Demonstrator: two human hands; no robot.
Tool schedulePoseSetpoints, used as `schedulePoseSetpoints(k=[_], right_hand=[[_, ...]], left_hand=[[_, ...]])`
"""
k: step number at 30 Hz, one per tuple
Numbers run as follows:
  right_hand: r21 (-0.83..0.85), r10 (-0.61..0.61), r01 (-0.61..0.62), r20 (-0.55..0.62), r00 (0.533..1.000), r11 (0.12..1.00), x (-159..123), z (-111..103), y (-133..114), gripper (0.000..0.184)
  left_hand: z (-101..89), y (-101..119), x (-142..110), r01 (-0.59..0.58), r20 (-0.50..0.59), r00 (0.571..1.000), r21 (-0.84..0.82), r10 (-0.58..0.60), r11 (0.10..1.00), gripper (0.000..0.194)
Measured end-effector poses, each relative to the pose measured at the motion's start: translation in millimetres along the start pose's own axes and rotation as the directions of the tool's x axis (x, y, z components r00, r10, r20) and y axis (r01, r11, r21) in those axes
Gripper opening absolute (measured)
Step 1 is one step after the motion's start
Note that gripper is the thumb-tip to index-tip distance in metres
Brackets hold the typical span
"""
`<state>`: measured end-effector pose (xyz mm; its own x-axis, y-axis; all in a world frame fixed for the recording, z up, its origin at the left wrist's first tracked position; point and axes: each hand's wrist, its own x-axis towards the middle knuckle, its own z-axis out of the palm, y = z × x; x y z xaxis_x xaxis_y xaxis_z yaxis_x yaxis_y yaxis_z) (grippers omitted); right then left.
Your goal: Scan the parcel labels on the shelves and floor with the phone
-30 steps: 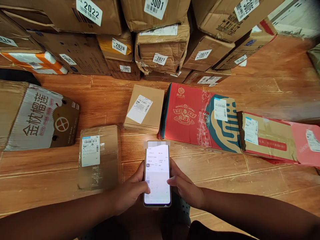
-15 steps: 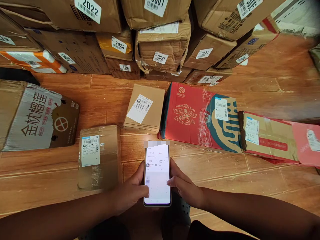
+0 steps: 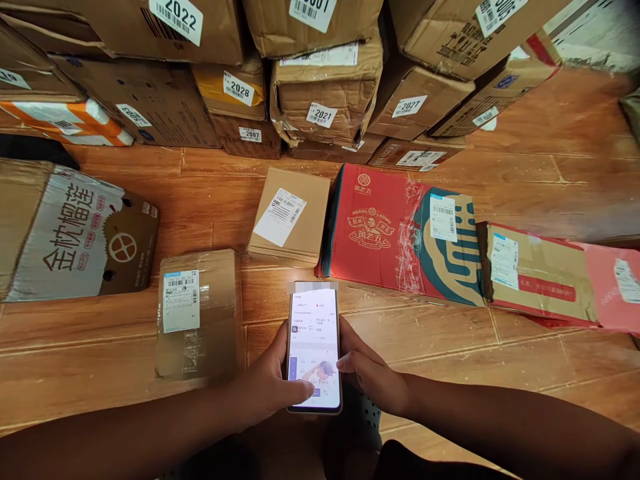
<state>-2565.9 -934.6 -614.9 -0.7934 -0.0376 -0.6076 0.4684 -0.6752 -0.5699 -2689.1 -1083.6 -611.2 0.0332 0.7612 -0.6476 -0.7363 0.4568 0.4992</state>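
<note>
A smartphone [image 3: 314, 357] with a lit white screen is held upright between both my hands, low in the middle of the view. My left hand [image 3: 267, 383] grips its left edge, the thumb lying over the lower part of the screen. On the opposite side, my right hand [image 3: 373, 373] is closed around the edge, its thumb at the screen's right border. The fingers behind the phone are hidden. A keypad and a picture show on the lower screen. Just beyond the phone lies a small brown carton [image 3: 305, 230] with a white label.
A taped carton [image 3: 215, 333] lies left of the phone, with a grey-and-brown printed box [image 3: 83, 233] farther left. A red-and-green box [image 3: 375, 247] and a tan-and-red box [image 3: 545, 280] sit to the right. Stacked cartons [image 3: 325, 90] with number labels stand along the back on the wooden floor [image 3: 540, 373].
My left thumb has moved right, farther over the lower screen. A keypad with a picture now shows there instead of a pale panel. The boxes have stayed put.
</note>
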Motion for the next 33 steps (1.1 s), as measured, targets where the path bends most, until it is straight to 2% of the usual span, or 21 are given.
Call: schedulePoseSetpoints(k=[9, 16, 20, 23, 26, 33], right_hand=[[-0.096, -0.026, 0.021, -0.048, 0.999, 0.995, -0.7, -2.8, 6.6, 0.046], [-0.046, -0.013, 0.014, 0.012, 1.000, 0.999, -1.0, -1.7, 1.2, 0.054], [-0.066, -0.079, 0.088, 0.130, 0.988, 0.994, -1.5, 1.0, -1.5, 0.066], [-0.078, -0.102, 0.116, 0.165, 0.981, 0.990, -2.1, 2.6, -1.3, 0.075], [-0.100, -0.087, 0.104, 0.159, 0.983, 0.990, -3.1, 3.0, -0.9, 0.075], [-0.121, -0.070, 0.092, 0.171, 0.983, 0.988, -3.3, 2.6, -1.7, 0.077]], left_hand=[[-1.6, 0.1, -2.6, 0.015, 0.056, 0.998, -0.004, -0.014, 1.000, 0.085], [-1.4, 1.4, -2.9, 0.012, 0.053, 0.999, -0.010, -0.012, 1.000, 0.084], [0.8, 1.8, -1.9, 0.069, 0.030, 0.997, -0.185, -0.065, 0.980, 0.078], [3.7, 2.7, 0.6, 0.075, 0.040, 0.997, -0.317, -0.066, 0.946, 0.073], [5.6, 3.3, 1.9, 0.040, 0.034, 0.999, -0.355, -0.030, 0.934, 0.077], [3.0, 1.5, -1.0, 0.054, 0.065, 0.997, -0.374, -0.032, 0.926, 0.076]])
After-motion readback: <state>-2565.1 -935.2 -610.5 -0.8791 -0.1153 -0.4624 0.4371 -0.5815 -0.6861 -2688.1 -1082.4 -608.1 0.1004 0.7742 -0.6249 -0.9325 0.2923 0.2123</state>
